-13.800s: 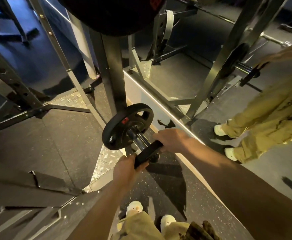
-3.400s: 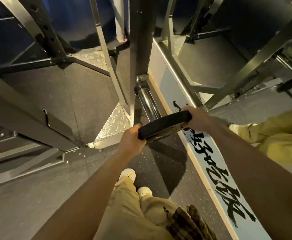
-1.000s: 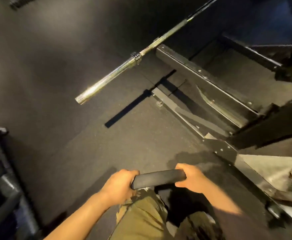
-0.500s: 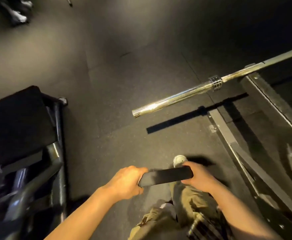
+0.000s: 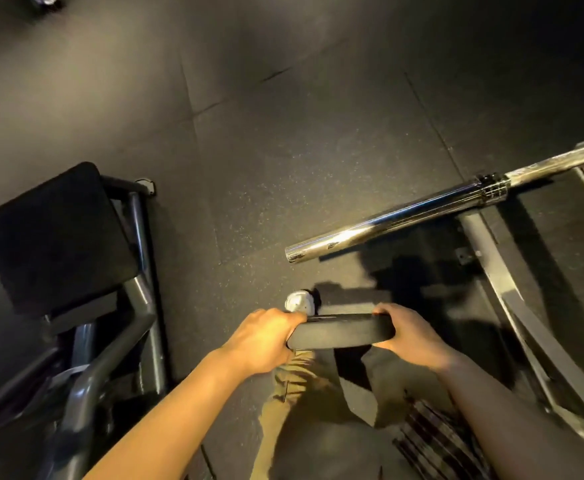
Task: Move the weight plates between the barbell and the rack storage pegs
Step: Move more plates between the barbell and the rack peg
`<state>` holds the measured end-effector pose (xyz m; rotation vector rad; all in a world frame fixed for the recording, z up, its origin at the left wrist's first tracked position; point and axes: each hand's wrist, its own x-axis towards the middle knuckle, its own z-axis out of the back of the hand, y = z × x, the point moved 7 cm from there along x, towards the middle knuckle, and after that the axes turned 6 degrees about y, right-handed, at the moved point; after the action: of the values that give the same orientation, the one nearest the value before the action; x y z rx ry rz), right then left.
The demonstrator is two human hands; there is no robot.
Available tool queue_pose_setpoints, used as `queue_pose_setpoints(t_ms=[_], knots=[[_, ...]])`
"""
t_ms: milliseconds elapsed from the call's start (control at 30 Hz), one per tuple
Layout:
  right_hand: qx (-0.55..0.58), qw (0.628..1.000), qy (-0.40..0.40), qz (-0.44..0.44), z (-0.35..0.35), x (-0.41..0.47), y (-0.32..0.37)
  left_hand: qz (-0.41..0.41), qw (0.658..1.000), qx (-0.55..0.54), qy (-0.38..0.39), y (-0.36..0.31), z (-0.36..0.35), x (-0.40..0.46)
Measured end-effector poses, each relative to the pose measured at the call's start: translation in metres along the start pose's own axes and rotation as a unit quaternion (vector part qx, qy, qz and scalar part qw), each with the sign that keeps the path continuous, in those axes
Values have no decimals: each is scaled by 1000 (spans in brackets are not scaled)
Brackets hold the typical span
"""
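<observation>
A black weight plate (image 5: 340,332) hangs edge-on at waist height in front of me. My left hand (image 5: 264,336) grips its left rim and my right hand (image 5: 406,332) grips its right rim. Above and to the right, the chrome sleeve of the barbell (image 5: 380,227) juts out bare toward the lower left, its end just up and right of the plate. The bar runs off the right edge past a collar (image 5: 491,187). No storage pegs are in view.
A black padded bench seat (image 5: 51,237) on a grey tube frame (image 5: 141,299) stands close on the left. The dark rack base rail (image 5: 505,292) runs along the right. Rubber flooring (image 5: 249,116) spreads ahead. My white shoe (image 5: 297,301) shows beneath the plate.
My view has swung left and I have stepped forward with the plate held in both hands. The barbell end has shifted right and nearer; the bench has come further into view.
</observation>
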<state>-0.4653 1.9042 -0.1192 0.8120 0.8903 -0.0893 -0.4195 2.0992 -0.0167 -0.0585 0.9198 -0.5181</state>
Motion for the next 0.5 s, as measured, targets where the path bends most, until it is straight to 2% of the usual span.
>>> queue_pose_setpoints(t_ms=[133, 267, 400, 500], knots=[[49, 998, -16, -28, -1, 22, -7, -37, 999, 26, 19, 20, 11, 32], [40, 996, -59, -60, -17, 51, -6, -91, 993, 56, 41, 49, 15, 65], [10, 984, -103, -148, -59, 78, -19, -144, 984, 72, 70, 88, 26, 89], [44, 969, -143, -197, -53, 74, 39, -180, 974, 88, 107, 120, 40, 106]])
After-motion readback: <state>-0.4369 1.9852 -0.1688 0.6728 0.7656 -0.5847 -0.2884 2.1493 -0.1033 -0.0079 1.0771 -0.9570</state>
